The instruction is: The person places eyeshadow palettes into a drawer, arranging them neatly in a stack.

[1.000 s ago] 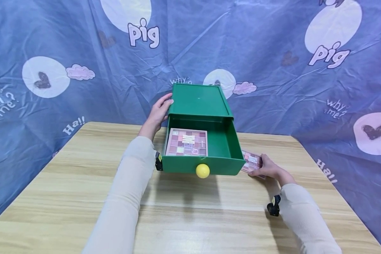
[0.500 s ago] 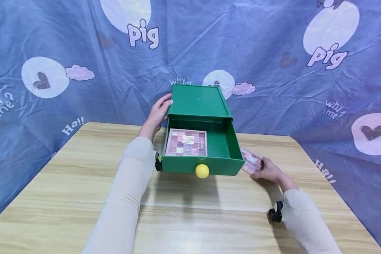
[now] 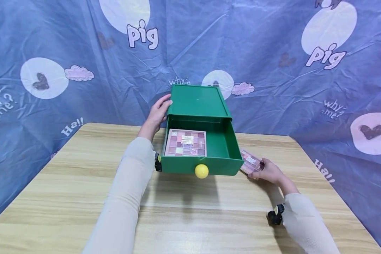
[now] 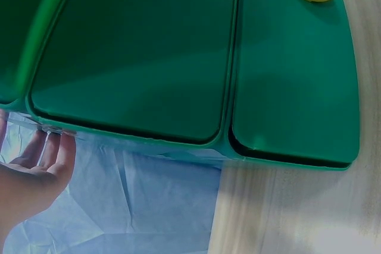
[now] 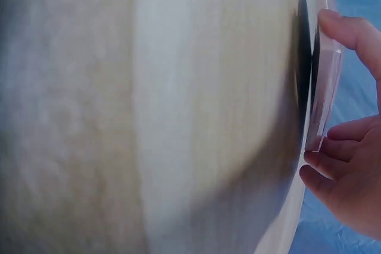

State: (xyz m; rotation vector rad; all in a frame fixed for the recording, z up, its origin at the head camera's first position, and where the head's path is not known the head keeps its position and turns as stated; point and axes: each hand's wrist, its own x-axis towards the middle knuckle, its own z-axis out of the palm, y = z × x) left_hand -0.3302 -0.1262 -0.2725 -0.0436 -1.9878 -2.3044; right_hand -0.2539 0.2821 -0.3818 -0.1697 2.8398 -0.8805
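A green drawer box (image 3: 199, 101) has its drawer (image 3: 220, 141) pulled out toward me, with a yellow knob (image 3: 201, 171) on the front. One pink eyeshadow palette (image 3: 186, 143) lies flat in the drawer's left part. My left hand (image 3: 157, 114) rests against the box's left side near the back; in the left wrist view its fingertips (image 4: 66, 138) touch that side. To the right of the drawer, my right hand (image 3: 268, 171) grips a second eyeshadow palette (image 3: 251, 161) by its edges, thumb on one and fingers on another. The drawer front's corner hides a bit of this palette.
Everything stands on a light wooden table (image 3: 82, 197). Behind it hangs a blue printed cloth (image 3: 114, 63). Black wrist cameras sit on the right wrist (image 3: 275, 214) and the left wrist (image 3: 158, 162). The drawer's right part shows bare green floor beside the palette.
My right hand has moved slightly toward me, and the palette in it has turned a little. The left hand, the box and the palette in the drawer stay as they were.
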